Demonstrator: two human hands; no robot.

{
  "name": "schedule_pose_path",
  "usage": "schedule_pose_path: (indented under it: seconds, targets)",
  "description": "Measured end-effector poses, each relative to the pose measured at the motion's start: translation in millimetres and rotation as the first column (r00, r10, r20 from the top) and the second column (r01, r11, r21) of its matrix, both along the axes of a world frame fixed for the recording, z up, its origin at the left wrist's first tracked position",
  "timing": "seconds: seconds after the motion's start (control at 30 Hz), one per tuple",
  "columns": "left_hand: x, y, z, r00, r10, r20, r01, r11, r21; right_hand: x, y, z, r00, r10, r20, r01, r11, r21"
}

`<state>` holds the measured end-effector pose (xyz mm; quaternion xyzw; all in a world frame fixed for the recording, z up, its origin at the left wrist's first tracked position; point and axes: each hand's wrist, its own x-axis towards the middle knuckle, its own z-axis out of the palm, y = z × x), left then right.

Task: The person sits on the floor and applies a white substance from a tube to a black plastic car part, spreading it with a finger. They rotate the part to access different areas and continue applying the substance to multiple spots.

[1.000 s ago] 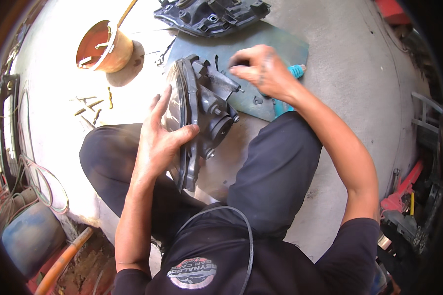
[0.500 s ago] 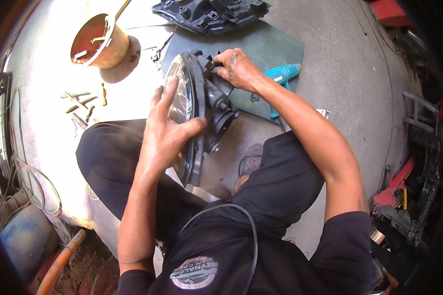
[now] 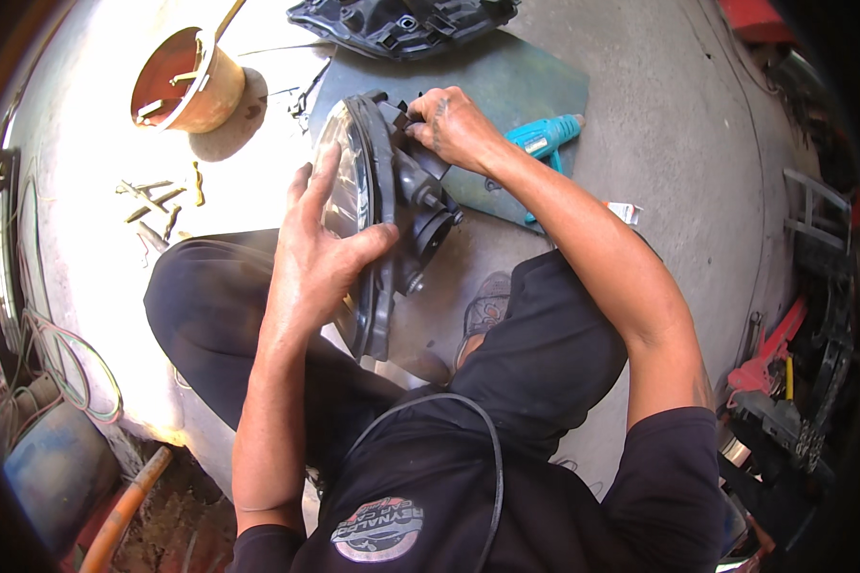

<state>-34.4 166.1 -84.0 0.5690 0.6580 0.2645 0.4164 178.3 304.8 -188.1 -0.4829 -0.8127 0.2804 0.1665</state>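
Note:
A car headlight [image 3: 383, 181] with a clear lens and black housing stands on edge between my legs, its lens facing left. My left hand [image 3: 315, 239] grips it, fingers spread over the lens and thumb hooked across the black rim. At the upper back of the housing, my right hand [image 3: 454, 129] has its fingers pinched together. What lies between those fingertips is hidden. A second black headlight [image 3: 406, 27] rests at the far end of a dark green board [image 3: 535, 81]. On that board, right of my right hand, lies a teal heat gun [image 3: 543, 137].
A rusty pot [image 3: 218, 95] with tools inside stands far left. Nearer, several metal tools [image 3: 153, 201] lie on the bright concrete. A small white box [image 3: 625, 212] sits beside my right forearm. Hoses [image 3: 72, 368] coil at the left, and a red jack [image 3: 769, 353] is at the right.
The view has shifted slightly. Both hands keep nearly the same places on the headlight, with no visible change in grip.

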Motion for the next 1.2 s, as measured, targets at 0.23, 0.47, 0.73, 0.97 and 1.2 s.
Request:
schedule_pose_path:
  seconds: [0.23, 0.47, 0.73, 0.97, 1.2]
  targets:
    - [0.6, 1.0, 2.0, 1.0, 0.002, 0.002, -0.002, 1.0, -0.008, -0.7, 3.2, 0.4, 1.0, -0.015, -0.007, 0.015, 1.0, -0.014]
    - [-0.1, 1.3, 0.7, 1.0, -0.002, 0.003, 0.002, 1.0, -0.006, -3.4, -0.5, 1.1, 0.999, -0.045, 0.029, 0.045, 0.999, -0.01]
    - [0.2, 1.8, 3.6, 1.0, -0.008, -0.02, 0.008, 1.0, -0.016, -4.1, -3.4, 2.0, 0.999, -0.037, 0.003, 0.037, 0.999, -0.012]
    - [0.3, 2.0, 3.3, 1.0, -0.011, -0.024, 0.011, 1.0, -0.015, -2.7, -2.2, 0.5, 0.998, -0.033, 0.046, 0.033, 0.999, 0.004]
    - [-0.4, 2.3, 2.4, 1.0, -0.011, -0.019, 0.01, 1.0, -0.015, -2.6, -2.4, -1.4, 0.999, -0.04, 0.031, 0.04, 0.999, -0.011]
